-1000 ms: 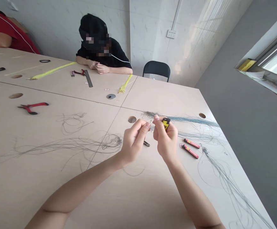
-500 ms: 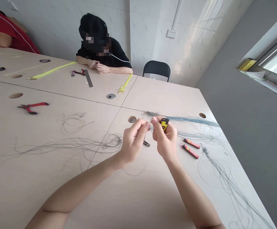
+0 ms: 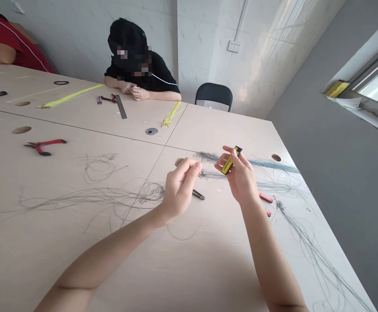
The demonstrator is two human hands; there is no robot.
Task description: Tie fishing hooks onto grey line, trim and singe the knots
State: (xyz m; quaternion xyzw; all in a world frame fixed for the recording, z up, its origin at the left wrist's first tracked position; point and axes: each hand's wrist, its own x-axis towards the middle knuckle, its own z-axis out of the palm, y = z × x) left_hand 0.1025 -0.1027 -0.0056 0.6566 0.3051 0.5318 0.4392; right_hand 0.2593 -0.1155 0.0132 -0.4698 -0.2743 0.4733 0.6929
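Observation:
My left hand is closed in a pinch, thumb against forefinger. A fine strand seems to stick out at its fingertips, mostly hidden by them. To the right, my right hand holds a yellow and black lighter slantwise between thumb and fingers. Behind the hands lie a bundle of blue-grey strands and a bundle of grey strands, with tangled ends towards my left fingertips. A dark, slim tool lies beside my left hand, partly covered by it.
Two red lighters lie partly behind my right wrist. More grey strands spread left and right. Red-handled pliers lie at left. Across the table, a person in black sits near yellow strands and a ruler.
My right hand has moved away from my left, to the right, turning the lighter so its long side shows. My left hand stays pinched and has shifted slightly left.

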